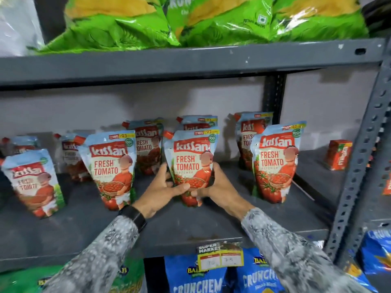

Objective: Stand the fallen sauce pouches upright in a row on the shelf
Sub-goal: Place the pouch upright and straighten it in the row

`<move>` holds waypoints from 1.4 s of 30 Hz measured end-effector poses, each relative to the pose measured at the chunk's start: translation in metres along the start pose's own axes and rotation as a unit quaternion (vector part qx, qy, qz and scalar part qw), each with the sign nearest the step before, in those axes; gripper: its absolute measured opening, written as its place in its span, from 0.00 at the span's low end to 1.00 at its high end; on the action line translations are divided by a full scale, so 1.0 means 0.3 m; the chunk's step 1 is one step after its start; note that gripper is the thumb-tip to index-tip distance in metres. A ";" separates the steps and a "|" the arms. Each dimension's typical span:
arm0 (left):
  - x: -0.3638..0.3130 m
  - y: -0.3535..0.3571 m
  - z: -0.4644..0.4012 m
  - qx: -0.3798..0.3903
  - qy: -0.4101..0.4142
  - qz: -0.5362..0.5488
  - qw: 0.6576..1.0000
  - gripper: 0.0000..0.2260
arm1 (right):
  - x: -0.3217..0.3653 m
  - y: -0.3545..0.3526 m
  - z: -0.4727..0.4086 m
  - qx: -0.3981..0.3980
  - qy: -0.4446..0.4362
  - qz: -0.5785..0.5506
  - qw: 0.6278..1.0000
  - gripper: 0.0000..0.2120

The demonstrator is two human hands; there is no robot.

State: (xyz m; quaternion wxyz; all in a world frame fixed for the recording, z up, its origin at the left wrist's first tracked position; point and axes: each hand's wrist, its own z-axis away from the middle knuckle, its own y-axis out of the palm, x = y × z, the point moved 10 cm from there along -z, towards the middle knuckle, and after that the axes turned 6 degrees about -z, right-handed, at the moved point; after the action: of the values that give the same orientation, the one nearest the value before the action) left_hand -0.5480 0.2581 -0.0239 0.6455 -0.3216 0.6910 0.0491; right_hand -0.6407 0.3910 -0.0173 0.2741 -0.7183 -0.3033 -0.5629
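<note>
— Both hands are on one ketchup pouch, yes?

— Yes. In the head view the left hand and the right hand close around the lower part of the middle ketchup pouch; thumbs lie on the front, fingers go behind. The pouch stands upright, its bottom on the grey shelf.

— And the other pouches, relative to this one?

— Just to its left stands a second front pouch, upright but a little tilted. Far to the left a third one leans more. To the right of the held pouch stands a fourth pouch, upright. Behind these, near the wall, is a back row of pouches, also upright.

— Anything else?

— A small orange carton far right of the held pouch. Green chip bags lie on the shelf above it, blue snack bags below, beside a yellow price tag. The left wrist has a black watch.
</note>
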 end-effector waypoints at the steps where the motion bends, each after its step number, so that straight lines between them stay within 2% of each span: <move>1: 0.012 0.006 -0.004 -0.001 0.003 0.003 1.000 0.31 | -0.009 -0.002 0.001 -0.003 0.005 -0.004 1.000 0.39; 4: 0.024 0.026 -0.013 -0.007 0.018 0.008 1.000 0.29 | -0.033 -0.030 0.002 -0.023 0.011 -0.004 1.000 0.38; 13: -0.019 0.158 -0.028 0.017 0.034 0.008 0.999 0.32 | -0.084 -0.182 0.024 -0.073 0.006 -0.010 0.997 0.36; 19: -0.021 0.177 -0.026 0.009 0.041 0.004 0.999 0.31 | -0.093 -0.206 0.044 -0.083 0.003 0.005 0.997 0.37; 23: -0.005 0.160 0.007 -0.002 0.035 -0.027 0.999 0.33 | -0.098 -0.221 0.100 -0.119 0.002 0.007 0.993 0.36; 26: 0.016 0.096 0.068 -0.013 0.029 -0.078 0.996 0.35 | -0.103 -0.237 0.175 -0.185 0.006 0.039 0.982 0.32; 28: 0.033 0.030 0.125 -0.024 0.028 -0.108 0.993 0.31 | -0.084 -0.235 0.235 -0.222 0.003 0.062 0.973 0.24; 30: 0.060 -0.075 0.182 -0.048 0.020 -0.109 0.993 0.26 | -0.050 -0.169 0.265 -0.213 -0.012 0.063 0.975 0.17; 32: 0.086 -0.206 0.230 -0.094 0.009 -0.089 0.992 0.22 | -0.012 -0.061 0.265 -0.173 -0.023 0.074 0.982 0.16; 36: 0.124 -0.538 0.317 -0.237 0.020 -0.025 0.971 0.11 | 0.028 0.271 0.163 -0.046 -0.031 0.105 0.993 0.19; 38: 0.152 -0.645 0.329 -0.279 0.023 -0.008 0.960 0.10 | 0.026 0.399 0.085 -0.015 -0.025 0.113 0.993 0.23; 40: 0.174 -0.723 0.324 -0.296 0.017 -0.039 0.954 0.15 | 0.025 0.510 0.001 -0.019 -0.025 0.109 0.994 0.30; 42: 0.189 -0.762 0.292 -0.279 0.011 -0.078 0.957 0.28 | 0.025 0.590 -0.075 -0.029 -0.033 0.100 0.994 0.38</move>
State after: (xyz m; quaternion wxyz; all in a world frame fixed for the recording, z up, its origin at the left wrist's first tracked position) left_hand -0.3543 0.0986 -0.0110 0.5247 -0.5420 0.6296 0.1859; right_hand -0.5219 0.2576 -0.0143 0.2984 -0.7707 -0.2221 -0.5173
